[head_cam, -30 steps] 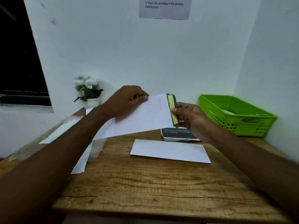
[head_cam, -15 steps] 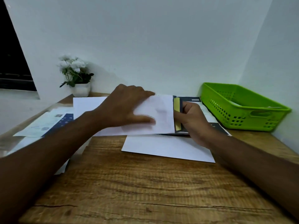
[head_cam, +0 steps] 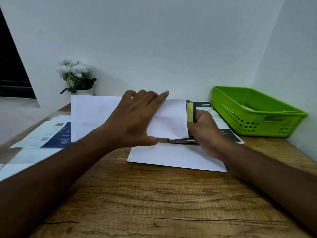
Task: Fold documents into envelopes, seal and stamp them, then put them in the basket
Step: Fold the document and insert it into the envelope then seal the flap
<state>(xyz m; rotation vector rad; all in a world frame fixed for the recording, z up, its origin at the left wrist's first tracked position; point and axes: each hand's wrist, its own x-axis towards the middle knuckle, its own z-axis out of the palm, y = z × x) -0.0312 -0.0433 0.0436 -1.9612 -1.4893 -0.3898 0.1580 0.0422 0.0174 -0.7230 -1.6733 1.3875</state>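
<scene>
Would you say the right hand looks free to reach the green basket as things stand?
Probably not right away: the right hand is gripping the folded document at the mouth of the envelope. The way to the green basket itself looks clear.

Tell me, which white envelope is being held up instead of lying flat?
The envelope gripped between the left hand and right hand; the other envelope lies flat on the table.

On your far left a small white pot of white flowers (head_cam: 75, 75) stands at the back of the wooden table (head_cam: 154, 203), close against the pale wall (head_cam: 154, 40). Beyond it, at the left edge, you can see a dark window opening (head_cam: 12, 66).
</scene>
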